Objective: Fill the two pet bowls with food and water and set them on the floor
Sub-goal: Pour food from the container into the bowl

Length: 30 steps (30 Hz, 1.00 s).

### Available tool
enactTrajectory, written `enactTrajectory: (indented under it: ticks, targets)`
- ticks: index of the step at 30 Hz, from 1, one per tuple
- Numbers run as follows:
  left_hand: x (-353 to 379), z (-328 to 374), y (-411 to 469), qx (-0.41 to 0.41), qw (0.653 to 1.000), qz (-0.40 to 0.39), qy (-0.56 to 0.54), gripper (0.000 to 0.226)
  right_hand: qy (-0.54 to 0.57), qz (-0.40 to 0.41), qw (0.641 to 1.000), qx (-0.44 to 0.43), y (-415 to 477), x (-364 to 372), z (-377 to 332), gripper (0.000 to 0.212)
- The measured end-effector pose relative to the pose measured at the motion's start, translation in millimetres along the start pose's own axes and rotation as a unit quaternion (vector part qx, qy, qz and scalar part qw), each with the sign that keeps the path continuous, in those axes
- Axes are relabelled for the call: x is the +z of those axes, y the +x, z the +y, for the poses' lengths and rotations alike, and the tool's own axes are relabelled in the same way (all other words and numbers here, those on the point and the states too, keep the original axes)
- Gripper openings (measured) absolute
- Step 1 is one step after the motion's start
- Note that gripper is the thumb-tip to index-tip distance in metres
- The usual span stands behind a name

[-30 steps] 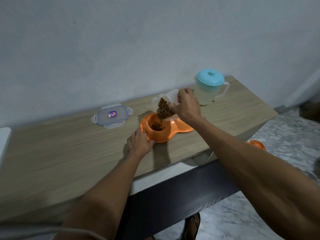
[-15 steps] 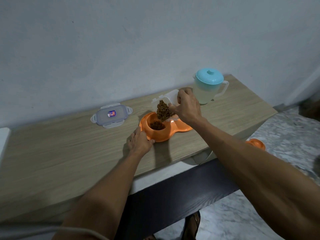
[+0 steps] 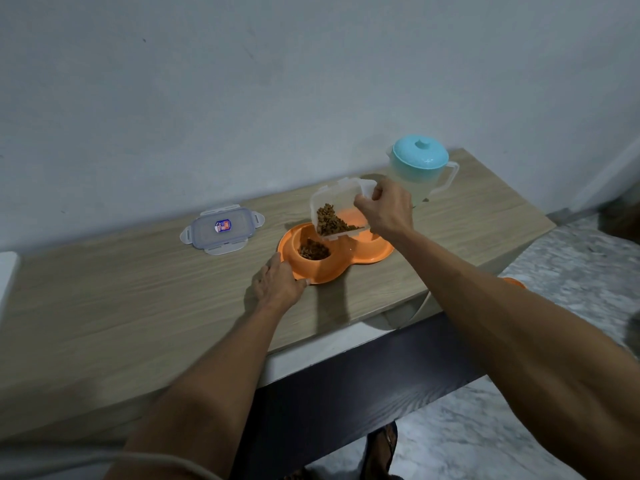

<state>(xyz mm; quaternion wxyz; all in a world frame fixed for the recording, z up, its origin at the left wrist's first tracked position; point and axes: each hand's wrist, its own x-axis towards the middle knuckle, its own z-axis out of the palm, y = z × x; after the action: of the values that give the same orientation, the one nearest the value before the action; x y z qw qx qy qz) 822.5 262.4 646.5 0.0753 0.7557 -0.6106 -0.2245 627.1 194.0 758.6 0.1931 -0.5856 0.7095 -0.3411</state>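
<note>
Task item: the orange plastic double pet bowl [image 3: 334, 271] sits on the light wooden desk [image 3: 138, 306], near the front edge and right of centre. Its long axis runs roughly along that edge. The left well holds a heap of brown dry kibble [image 3: 313, 252]. The right well is largely hidden, so no water can be confirmed in it.

Right hand [image 3: 386, 211]: pinches the right end of a clear rectangular plastic container [image 3: 337, 211], held tilted in the air. The container's low left corner, where its own kibble is banked, hangs just above the far rim of the left well. Any further pour turns on that alignment, and nothing stands between the two.

Left hand [image 3: 278, 284]: the nearer to the bowl. It grips the near-left rim, fingers over the edge, thumb against the flange.

Surroundings: a translucent plastic pitcher with turquoise lid [image 3: 417, 168] stands towards the back right corner, just behind the right hand. It is judged to be the water source. A clear snap-lock lid [image 3: 221, 230] lies flat near the back edge, well apart from the bowl. A second orange object [image 3: 512, 281] lies on the marbled floor [image 3: 571, 271], mostly hidden by the right arm
</note>
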Motion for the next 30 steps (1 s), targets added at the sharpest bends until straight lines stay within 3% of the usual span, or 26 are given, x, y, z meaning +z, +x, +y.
enactTrajectory:
  ticks: [5,9,13,19,30]
  targets:
    - [-9,4,-3,-0.012,1.0,-0.003,-0.01,0.058,0.14,-0.049,0.978,0.147,31,-4,12,0.026]
    - [-14,12,-1,-0.057,0.998,-0.007,-0.029,0.073,0.184,-0.101,0.959,0.192,64,14,14,0.026]
    - [-4,15,4,-0.086,0.995,0.011,-0.045,0.085,0.201,-0.146,0.953,0.174,97,44,4,0.022]
    - [7,21,5,-0.101,0.994,0.029,-0.01,0.078,0.178,-0.229,0.945,0.148,131,98,-15,0.016]
    - [15,21,2,-0.11,0.993,0.05,-0.017,0.08,0.084,-0.217,0.966,0.116,133,138,-7,0.026]
